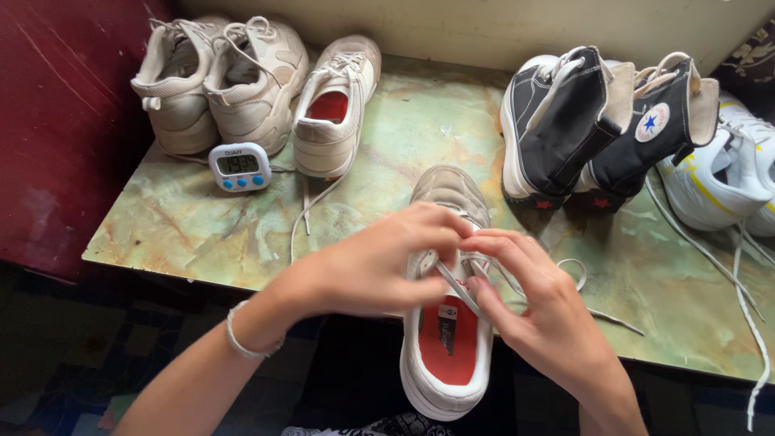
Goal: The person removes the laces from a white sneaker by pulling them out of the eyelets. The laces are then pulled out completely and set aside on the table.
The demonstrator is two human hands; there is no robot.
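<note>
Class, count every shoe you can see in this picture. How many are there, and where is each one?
7: two beige shoes back left, one beside them, one between the hands, two black high-tops, one white far right; another may be hidden.

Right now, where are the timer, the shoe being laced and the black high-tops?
timer [239, 166], head view, on its screen.
laced shoe [449, 353], head view, on its red insole.
black high-tops [565, 121], head view, on the left one's canvas side.
</note>
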